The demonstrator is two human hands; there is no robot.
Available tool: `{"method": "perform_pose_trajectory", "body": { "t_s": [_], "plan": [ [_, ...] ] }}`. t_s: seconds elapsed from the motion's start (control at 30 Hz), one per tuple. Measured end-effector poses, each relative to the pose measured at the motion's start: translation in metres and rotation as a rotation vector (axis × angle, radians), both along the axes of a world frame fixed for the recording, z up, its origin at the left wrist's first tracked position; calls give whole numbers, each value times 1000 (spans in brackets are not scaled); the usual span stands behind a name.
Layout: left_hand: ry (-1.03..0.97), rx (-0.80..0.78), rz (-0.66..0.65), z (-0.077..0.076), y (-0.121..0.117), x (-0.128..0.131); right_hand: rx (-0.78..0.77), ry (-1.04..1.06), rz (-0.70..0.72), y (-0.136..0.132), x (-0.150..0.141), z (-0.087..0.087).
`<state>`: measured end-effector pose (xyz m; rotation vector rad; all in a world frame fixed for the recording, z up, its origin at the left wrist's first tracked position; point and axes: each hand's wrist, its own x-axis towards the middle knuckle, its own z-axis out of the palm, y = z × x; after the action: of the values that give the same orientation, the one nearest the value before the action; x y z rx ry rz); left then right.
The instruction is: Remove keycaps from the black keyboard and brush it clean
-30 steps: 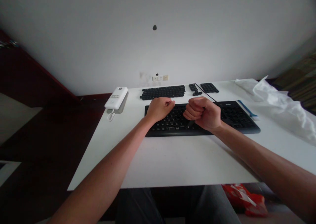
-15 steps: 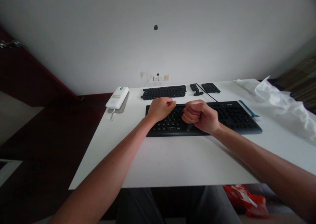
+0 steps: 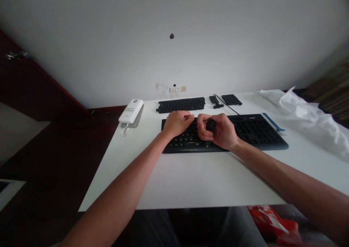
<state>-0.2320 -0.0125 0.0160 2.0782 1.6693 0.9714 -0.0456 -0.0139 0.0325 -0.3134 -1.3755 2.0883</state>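
A black keyboard (image 3: 259, 130) lies along the white table, with its keycaps off over at least the left part. My left hand (image 3: 176, 124) rests on its upper left part, fingers curled in and thumb pointing right; what is under the fingers is hidden. Over the middle of the keyboard, my right hand (image 3: 220, 130) is wrapped round a black-handled tool (image 3: 211, 125). The handle's top shows above the fist and its lower end points down at the front key rows; its tip is hard to make out.
Loose black keycaps (image 3: 181, 104) lie grouped in rows behind the keyboard, with smaller groups (image 3: 231, 99) to the right. A white power bank (image 3: 131, 112) is at the left, a blue strip-like tool (image 3: 273, 122) at the right, beside crumpled white plastic (image 3: 302, 107). A cable (image 3: 226, 104) runs backward.
My right hand has rolled and shifted slightly left, so the top of the black handle now shows above the fist. My left hand stays put. The view has tilted slightly.
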Motion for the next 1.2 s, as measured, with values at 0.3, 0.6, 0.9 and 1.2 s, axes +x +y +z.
{"method": "perform_pose_trajectory", "body": {
  "t_s": [0.3, 0.6, 0.9, 1.2],
  "plan": [
    [29, 19, -8, 1, -1, -1, -97, 45, -49, 11, 10, 12],
    [31, 57, -34, 0, -3, -2, -135, 89, -346, 45, 43, 21],
    [171, 50, 16, 0, -5, -1, 466, -244, -512, 41, 42, 26],
    [380, 69, 71, -1, -9, 4, 891, -906, -962, 42, 115, 39]
  ]
}}
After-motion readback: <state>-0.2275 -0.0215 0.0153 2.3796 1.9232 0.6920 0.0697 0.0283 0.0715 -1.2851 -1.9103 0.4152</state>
